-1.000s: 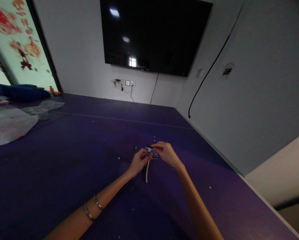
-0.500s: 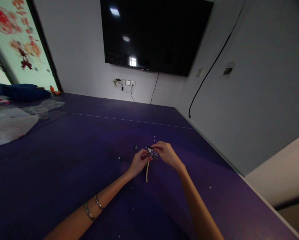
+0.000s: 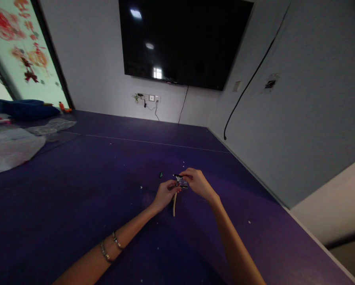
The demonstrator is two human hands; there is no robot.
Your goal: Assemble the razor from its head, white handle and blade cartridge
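Observation:
Between my hands, just above the purple surface, is a small black-and-white piece [image 3: 178, 179] whose kind I cannot make out. My left hand [image 3: 165, 194] pinches its left side, with thumb and fingers together. The fingertips of my right hand [image 3: 196, 182] close on its upper right side. Below them sits a small clear, shiny item [image 3: 184, 184], partly covered by my fingers. A thin beige stick-like strip [image 3: 174, 206] points down from under my left fingers; its upper end is hidden. Left of the hands lies a small dark green piece [image 3: 161, 174].
White specks dot the purple surface [image 3: 106, 198]. Clear plastic bags [image 3: 14, 148] and a dark blue cloth bundle [image 3: 26, 109] lie at far left. A black cable [image 3: 248, 83] hangs down the right wall; a large television [image 3: 183, 43] is mounted on the back wall.
My left fingers have shifted very slightly around the small piece. My right hand stays in nearly the same place.

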